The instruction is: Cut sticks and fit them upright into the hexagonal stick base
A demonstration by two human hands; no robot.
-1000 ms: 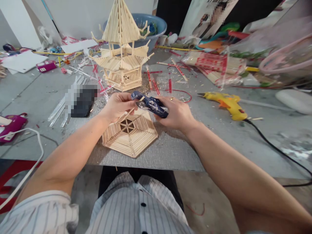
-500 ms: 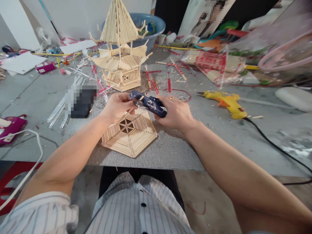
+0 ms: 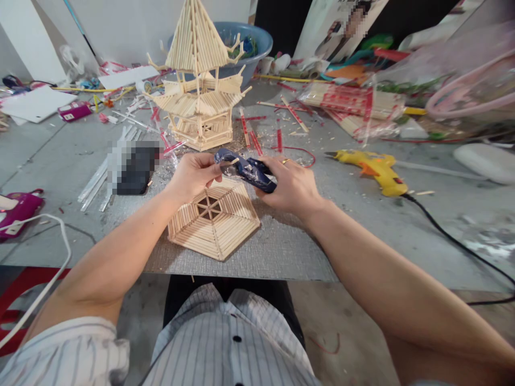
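My right hand (image 3: 290, 182) is wrapped round a dark blue hand cutter (image 3: 257, 176), scuffed with pale marks. Its head points left toward my left hand (image 3: 197, 174). Pinched between my left thumb and fingers is a short wooden stick (image 3: 232, 162), whose pale end shows at the cutter's jaws. Whether the blade touches the stick I cannot tell. Below both hands a hexagonal panel of wooden sticks (image 3: 225, 236) lies flat, with a spoked opening in its middle. Beyond stands a tiered wooden-stick pagoda (image 3: 197, 102), upright.
A yellow glue gun (image 3: 370, 169) lies at the right, its black cord (image 3: 446, 236) running over the front edge. At the left are a dark phone (image 3: 137, 169) and clear glue sticks (image 3: 100, 171). Bagged wooden sticks (image 3: 350, 102) and a blue basin (image 3: 257, 45) are farther back.
The wooden stick and the fingers of my left hand have shifted slightly at the cutter's jaws. My right hand and the cutter have barely moved; the panel has stayed put.
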